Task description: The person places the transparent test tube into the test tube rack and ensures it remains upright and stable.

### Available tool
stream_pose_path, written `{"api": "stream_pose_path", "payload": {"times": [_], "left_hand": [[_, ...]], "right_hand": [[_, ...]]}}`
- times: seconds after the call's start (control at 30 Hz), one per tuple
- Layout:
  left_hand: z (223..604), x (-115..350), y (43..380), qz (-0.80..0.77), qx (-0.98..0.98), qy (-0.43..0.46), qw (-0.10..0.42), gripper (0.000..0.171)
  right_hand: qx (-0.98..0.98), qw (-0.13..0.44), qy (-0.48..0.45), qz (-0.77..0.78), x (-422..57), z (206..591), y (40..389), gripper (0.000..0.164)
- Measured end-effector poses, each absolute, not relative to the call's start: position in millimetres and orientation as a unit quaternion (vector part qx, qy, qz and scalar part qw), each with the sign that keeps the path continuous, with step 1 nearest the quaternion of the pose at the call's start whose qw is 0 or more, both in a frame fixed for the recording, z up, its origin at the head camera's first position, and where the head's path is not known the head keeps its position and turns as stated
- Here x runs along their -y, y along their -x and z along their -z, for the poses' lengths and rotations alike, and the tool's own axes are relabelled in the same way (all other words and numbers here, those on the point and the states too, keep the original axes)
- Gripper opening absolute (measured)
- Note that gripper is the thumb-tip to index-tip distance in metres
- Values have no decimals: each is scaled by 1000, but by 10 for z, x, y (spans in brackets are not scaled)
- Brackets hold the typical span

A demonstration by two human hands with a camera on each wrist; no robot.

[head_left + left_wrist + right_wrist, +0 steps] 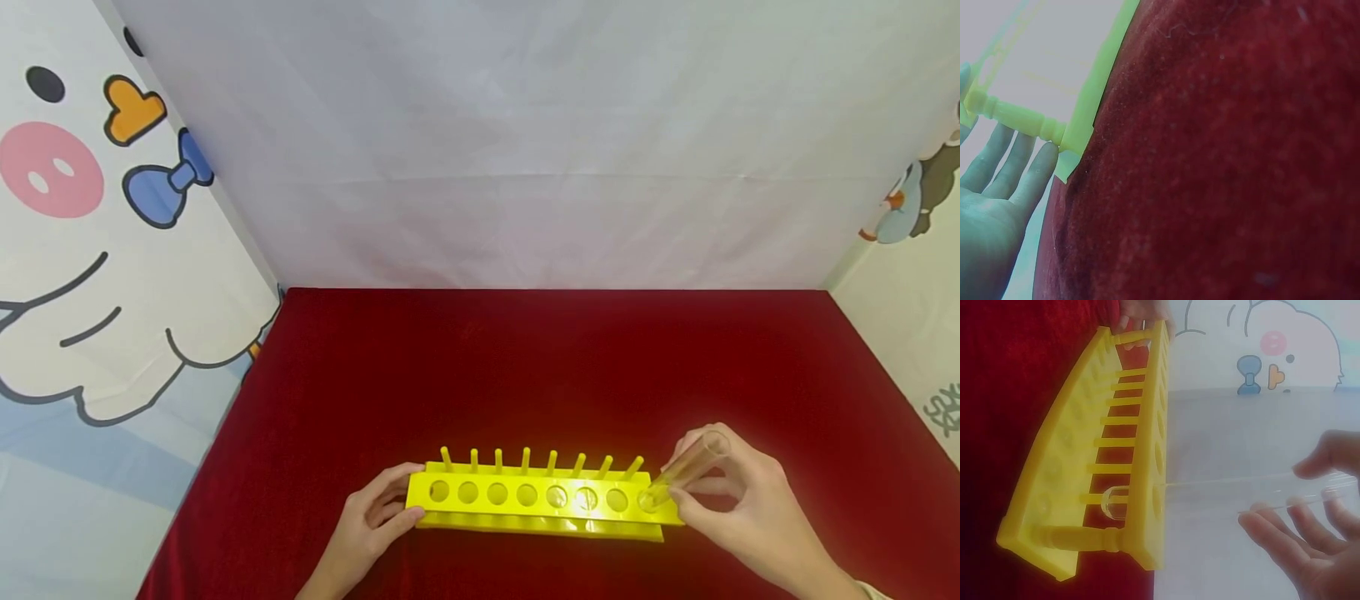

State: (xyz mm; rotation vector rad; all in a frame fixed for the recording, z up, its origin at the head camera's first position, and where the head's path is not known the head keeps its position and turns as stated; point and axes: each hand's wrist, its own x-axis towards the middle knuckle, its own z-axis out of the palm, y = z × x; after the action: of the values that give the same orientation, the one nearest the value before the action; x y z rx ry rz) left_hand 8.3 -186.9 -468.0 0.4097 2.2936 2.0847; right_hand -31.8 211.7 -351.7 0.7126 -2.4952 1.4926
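A yellow test tube rack [542, 497] with a row of holes and upright pegs stands on the red cloth. My left hand [367, 521] holds its left end, thumb at the front and fingers behind. In the left wrist view, fingers [1038, 169] lie by the rack's end post [1019, 119]. Between thumb and fingers, my right hand [757, 508] pinches a clear glass test tube [696, 460], tilted at the rightmost hole. The right wrist view shows the tube's rounded bottom [1114, 503] through the top board, above the rack's base [1054, 469].
Dark red cloth [480, 367] covers the table around and behind the rack. A pale curtain [525, 150] hangs at the back. Cartoon-printed sheets stand at the left [112, 275] and right [915, 308] sides.
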Motion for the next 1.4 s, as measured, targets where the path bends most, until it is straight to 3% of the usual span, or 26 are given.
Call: {"api": "stream_pose_path", "payload": {"times": [1.4], "left_hand": [[4688, 1881, -92, -671, -732, -119, 20, 44]], "right_hand": [[845, 62, -212, -487, -2090, 3645, 280, 44]]}}
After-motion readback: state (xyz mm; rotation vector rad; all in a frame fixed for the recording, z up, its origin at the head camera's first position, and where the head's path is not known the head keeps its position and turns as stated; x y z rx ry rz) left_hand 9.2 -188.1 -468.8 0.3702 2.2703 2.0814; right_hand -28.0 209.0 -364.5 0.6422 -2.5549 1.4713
